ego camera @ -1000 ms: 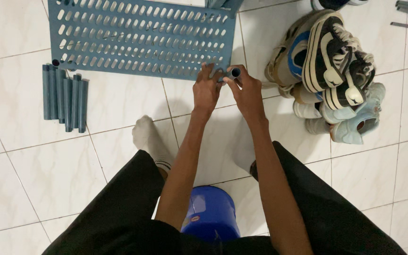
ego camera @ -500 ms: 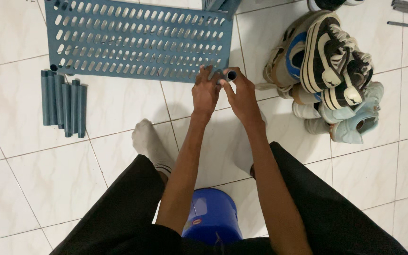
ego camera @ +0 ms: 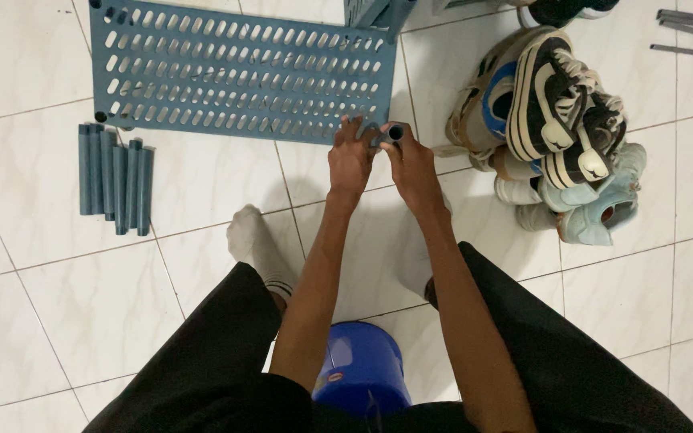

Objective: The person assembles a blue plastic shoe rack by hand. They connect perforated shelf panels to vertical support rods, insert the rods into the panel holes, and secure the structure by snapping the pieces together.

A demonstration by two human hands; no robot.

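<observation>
Both hands [ego camera: 382,160] pinch an upright tube [ego camera: 395,132] at the slotted shelf [ego camera: 242,72] corner

White tiled floor [ego camera: 58,321], slotted blue panel [ego camera: 234,72], tube bundle [ego camera: 114,176], shoe pile [ego camera: 555,136]

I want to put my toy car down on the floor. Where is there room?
Bare tile lies below the row of grey-blue tubes, left of the socked foot, and also right of the legs, under the shoe pile. It is crowded where both hands meet at the slotted shelf panel's near corner.
</observation>
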